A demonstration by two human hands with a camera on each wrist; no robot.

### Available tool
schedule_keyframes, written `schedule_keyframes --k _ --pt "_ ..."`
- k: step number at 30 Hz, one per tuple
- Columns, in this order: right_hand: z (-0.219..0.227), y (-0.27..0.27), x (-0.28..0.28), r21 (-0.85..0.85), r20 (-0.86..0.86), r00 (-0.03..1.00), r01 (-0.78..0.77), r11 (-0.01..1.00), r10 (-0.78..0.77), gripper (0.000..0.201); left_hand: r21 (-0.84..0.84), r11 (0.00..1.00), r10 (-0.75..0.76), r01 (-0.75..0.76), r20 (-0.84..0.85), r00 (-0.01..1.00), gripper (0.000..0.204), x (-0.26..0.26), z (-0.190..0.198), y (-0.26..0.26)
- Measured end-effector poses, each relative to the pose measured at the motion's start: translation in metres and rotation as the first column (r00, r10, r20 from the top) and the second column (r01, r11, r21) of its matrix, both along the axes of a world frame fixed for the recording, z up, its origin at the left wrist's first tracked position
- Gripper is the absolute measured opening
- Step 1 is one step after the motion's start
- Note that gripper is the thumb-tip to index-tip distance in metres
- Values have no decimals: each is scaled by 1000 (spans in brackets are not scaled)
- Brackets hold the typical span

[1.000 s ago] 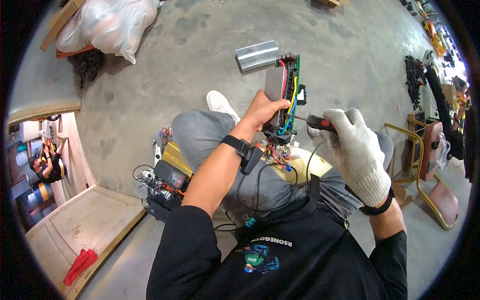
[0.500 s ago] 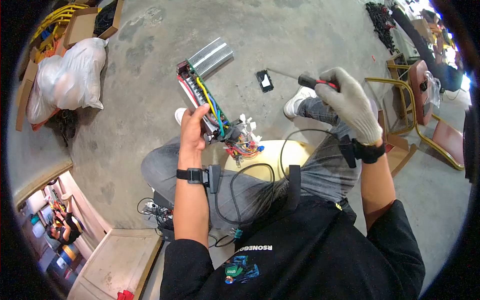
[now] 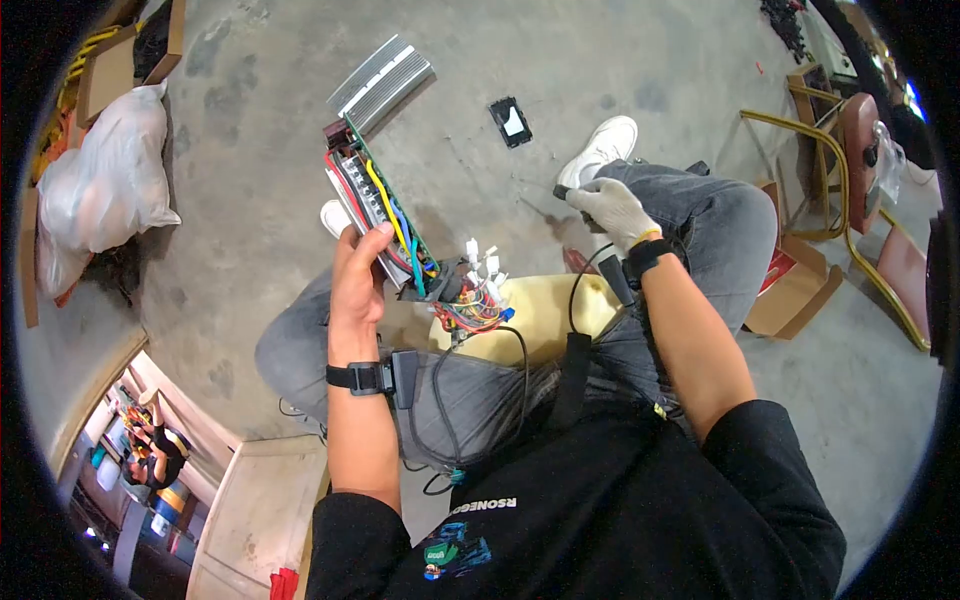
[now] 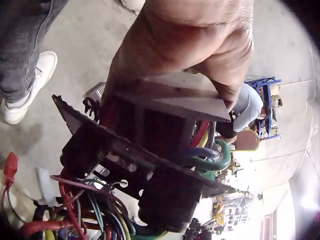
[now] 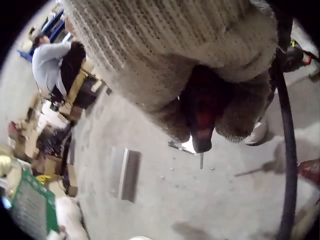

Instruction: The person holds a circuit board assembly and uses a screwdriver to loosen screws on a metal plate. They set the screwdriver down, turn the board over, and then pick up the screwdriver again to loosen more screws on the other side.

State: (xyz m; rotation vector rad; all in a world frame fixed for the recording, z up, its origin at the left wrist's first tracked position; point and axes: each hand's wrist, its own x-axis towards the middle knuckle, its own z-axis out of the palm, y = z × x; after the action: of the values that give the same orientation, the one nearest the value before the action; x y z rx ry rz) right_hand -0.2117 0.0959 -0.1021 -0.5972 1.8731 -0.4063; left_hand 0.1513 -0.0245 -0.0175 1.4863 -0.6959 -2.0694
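Observation:
My bare left hand (image 3: 358,278) grips a circuit board assembly (image 3: 385,205) with yellow, blue and red wires; loose connectors (image 3: 480,300) hang from its lower end. In the left wrist view, the hand (image 4: 190,45) holds the metal side above a dark end plate (image 4: 145,160). My gloved right hand (image 3: 618,212) holds a screwdriver with a dark handle (image 3: 562,192), away to the right of the assembly. The right wrist view shows the gloved fingers around the red and black handle (image 5: 202,112). A silver finned housing (image 3: 382,85) lies on the floor beyond the assembly.
A small black part (image 3: 510,122) lies on the floor near a white shoe (image 3: 600,150). A yellowish seat (image 3: 560,315) is between the legs. Chairs (image 3: 858,160) and an open box (image 3: 795,290) stand right; a white bag (image 3: 110,180) is left.
The left hand has moved left with the assembly. The right hand drew the screwdriver away from the assembly, then came lower and inward. The view has shifted, showing the small black part on the floor.

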Motion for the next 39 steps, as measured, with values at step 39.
schedule_keyframes --k 39 --pt "-42 -9 20 231 -13 927 -363 903 376 42 90 995 -67 51 193 979 70 -13 16 -5"
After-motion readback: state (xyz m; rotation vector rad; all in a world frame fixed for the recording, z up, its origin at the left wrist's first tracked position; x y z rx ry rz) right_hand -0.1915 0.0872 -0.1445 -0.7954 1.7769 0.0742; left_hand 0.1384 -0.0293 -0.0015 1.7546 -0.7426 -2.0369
